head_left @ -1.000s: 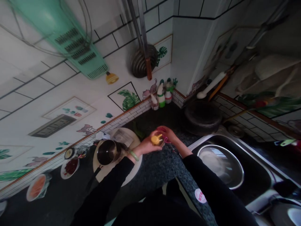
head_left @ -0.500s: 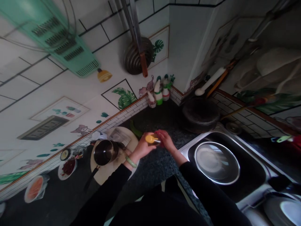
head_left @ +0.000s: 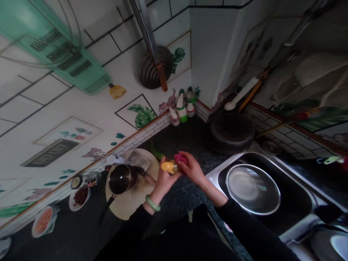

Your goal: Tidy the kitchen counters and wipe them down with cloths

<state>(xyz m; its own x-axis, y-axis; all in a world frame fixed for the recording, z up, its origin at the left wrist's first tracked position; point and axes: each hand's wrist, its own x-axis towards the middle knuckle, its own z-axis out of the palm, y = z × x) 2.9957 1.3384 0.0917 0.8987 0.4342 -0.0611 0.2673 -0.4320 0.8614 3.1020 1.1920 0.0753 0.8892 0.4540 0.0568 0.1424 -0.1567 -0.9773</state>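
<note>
My left hand, with a green bangle on its wrist, is closed around a small yellow object with a rounded end; its exact kind is unclear. My right hand has its fingers curled over a round magenta-pink thing, mostly covered by them. The two held things meet or nearly touch above the dark counter, and a pale part shows between them. Just behind my left hand lies a long green vegetable. Left of that hand, a round cutting board carries a small dark pot.
On the right, a sink holds a wide metal bowl. A dark pan stands in the corner beside several bottles. Bowls of red food and orange food line the left counter. A strainer hangs above.
Both hands have turned slightly, and the yellow object has moved a little left and down. More of the magenta thing shows in my right hand. The whole view has shifted slightly.
</note>
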